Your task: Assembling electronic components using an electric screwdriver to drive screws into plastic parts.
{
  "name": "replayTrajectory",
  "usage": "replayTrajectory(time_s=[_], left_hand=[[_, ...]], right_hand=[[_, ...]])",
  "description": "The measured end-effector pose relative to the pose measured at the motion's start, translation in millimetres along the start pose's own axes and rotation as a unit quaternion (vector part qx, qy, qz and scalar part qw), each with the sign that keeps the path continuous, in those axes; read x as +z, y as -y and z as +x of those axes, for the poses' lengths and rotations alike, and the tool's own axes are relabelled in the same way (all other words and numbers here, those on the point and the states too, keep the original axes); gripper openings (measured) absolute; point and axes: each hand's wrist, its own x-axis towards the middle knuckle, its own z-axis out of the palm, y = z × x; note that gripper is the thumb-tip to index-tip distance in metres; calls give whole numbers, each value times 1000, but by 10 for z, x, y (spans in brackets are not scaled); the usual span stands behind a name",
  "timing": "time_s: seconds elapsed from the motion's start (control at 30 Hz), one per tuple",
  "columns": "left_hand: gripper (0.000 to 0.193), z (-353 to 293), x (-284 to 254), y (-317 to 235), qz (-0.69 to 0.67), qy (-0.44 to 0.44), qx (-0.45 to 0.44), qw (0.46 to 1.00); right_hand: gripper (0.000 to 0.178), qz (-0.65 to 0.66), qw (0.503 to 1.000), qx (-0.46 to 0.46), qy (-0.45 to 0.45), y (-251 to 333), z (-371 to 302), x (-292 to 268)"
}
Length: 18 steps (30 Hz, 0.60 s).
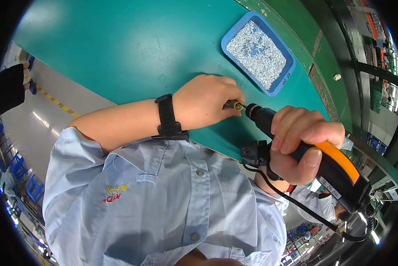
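Observation:
My left hand (210,99) is closed, its thumb and fingertips pinching a small brass-coloured cylindrical part (239,107) just above the table. The part's round open end faces right. My right hand (303,142) is wrapped round a black and orange electric screwdriver (265,119). The thin bit of the screwdriver points left, at or very near the open end of the part; whether it touches cannot be made out. Both wrists wear black straps. Beyond my hands a blue plastic tray (289,70) holds many small silver screw-like pieces, too small to tell exactly.
The tray rests on the green table (132,53), near its far right edge. A black cord (292,201) curves below the screwdriver. Past the right edge stands a dark metal frame (347,35). A person (12,86) in dark clothing is at the far left.

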Motion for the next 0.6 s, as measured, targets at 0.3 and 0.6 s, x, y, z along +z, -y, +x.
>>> replayTrajectory(time_s=[0.3, 0.6], left_hand=[[23, 14, -17, 32, 50, 30, 46, 997], [24, 184, -226, -54, 83, 29, 141, 986]], right_hand=[[27, 52, 998, 25, -1, 32, 59, -43], [26, 106, 981, -123, -106, 623, 265, -507]])
